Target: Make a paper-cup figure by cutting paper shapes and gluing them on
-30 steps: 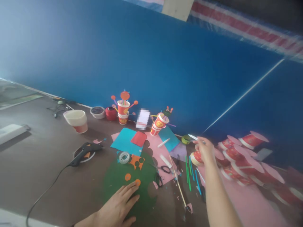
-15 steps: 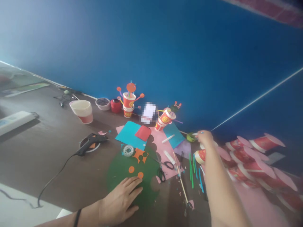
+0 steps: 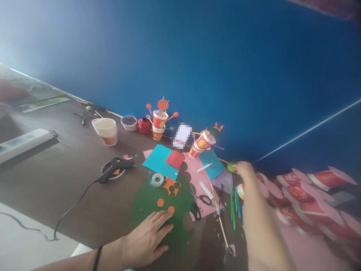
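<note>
Clock read from the green sheet (image 3: 141, 210), 12 facing the wall. Main risk, my call: the near orange disc (image 3: 171, 209) could skid or fold if the left fingers drag, since it looks thin and loose. Right forearm (image 3: 262, 222) reaches out toward 2 o'clock close by the red cups (image 3: 291, 192) at 3 o'clock; a sideways swing could knock them or scatter the straws (image 3: 232, 210). Leaning cup figure (image 3: 203, 141), 1 o'clock, may tip if bumped. Glue gun (image 3: 114, 167), 10 o'clock, could get pulled if its cord (image 3: 72, 203) snags. Left hand (image 3: 146, 235) at 6 o'clock: palm down, open, fingers a bit spread, one fingertip touching that near disc; second disc (image 3: 160, 202) just beside it, toward 11 o'clock, untouched. Right hand (image 3: 244, 169) at 2 o'clock: fingers bent at a small green item (image 3: 231, 166) near the wall; blurred, so can't tell if pinching it or only touching, or how wide the fingers are.
</note>
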Demonstrator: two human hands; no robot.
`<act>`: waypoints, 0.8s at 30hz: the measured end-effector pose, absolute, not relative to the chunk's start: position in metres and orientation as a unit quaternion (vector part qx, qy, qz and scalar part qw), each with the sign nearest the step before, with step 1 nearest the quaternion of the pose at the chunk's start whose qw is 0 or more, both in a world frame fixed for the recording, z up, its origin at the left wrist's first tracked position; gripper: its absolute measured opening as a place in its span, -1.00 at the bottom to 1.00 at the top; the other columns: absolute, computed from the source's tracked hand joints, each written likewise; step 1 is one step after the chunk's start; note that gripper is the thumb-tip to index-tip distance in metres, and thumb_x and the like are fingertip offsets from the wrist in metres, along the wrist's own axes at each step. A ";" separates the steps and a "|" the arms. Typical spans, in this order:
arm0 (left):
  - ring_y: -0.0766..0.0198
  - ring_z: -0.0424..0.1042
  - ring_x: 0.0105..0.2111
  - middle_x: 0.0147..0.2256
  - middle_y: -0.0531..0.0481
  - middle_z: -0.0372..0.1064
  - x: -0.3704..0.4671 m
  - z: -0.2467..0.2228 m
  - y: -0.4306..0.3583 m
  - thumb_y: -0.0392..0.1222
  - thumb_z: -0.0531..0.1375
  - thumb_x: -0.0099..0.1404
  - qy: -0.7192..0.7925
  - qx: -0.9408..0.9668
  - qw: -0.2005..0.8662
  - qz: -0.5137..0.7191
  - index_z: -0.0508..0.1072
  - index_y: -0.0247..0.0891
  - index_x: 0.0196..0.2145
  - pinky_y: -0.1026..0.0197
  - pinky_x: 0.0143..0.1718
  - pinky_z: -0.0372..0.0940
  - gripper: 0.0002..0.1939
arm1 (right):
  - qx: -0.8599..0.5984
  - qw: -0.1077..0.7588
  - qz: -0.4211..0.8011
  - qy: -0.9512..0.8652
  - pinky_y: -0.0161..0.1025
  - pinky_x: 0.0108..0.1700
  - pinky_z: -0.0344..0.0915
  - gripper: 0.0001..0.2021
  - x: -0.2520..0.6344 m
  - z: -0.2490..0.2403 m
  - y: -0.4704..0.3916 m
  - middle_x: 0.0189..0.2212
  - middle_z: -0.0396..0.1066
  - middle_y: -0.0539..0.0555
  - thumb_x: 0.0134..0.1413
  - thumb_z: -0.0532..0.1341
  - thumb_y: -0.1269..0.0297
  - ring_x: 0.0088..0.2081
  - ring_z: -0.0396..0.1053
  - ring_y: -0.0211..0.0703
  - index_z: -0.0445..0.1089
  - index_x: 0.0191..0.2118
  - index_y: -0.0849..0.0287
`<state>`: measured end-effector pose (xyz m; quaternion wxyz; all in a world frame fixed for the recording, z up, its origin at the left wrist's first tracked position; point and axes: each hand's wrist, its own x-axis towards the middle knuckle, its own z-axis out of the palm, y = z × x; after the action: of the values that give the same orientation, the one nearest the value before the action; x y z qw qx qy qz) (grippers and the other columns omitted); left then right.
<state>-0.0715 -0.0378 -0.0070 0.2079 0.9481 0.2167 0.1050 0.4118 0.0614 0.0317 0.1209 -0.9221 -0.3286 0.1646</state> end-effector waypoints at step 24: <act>0.05 0.22 0.02 0.03 -0.16 0.23 -0.072 -0.014 -0.036 -0.26 0.15 0.16 0.188 0.939 0.234 0.167 0.33 -0.21 -0.05 -0.02 0.02 0.18 -0.64 | -0.858 0.207 -0.085 -0.462 -0.16 -0.26 0.27 -0.70 0.334 0.063 -0.006 -0.32 0.50 0.22 0.06 0.07 0.28 -0.27 0.44 0.01 0.35 -0.10 0.26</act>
<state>-0.0722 -0.0356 -0.0142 0.2341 0.9392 0.1880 0.1666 0.3338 -0.0060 0.0628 0.2071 -0.8580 -0.4623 -0.0849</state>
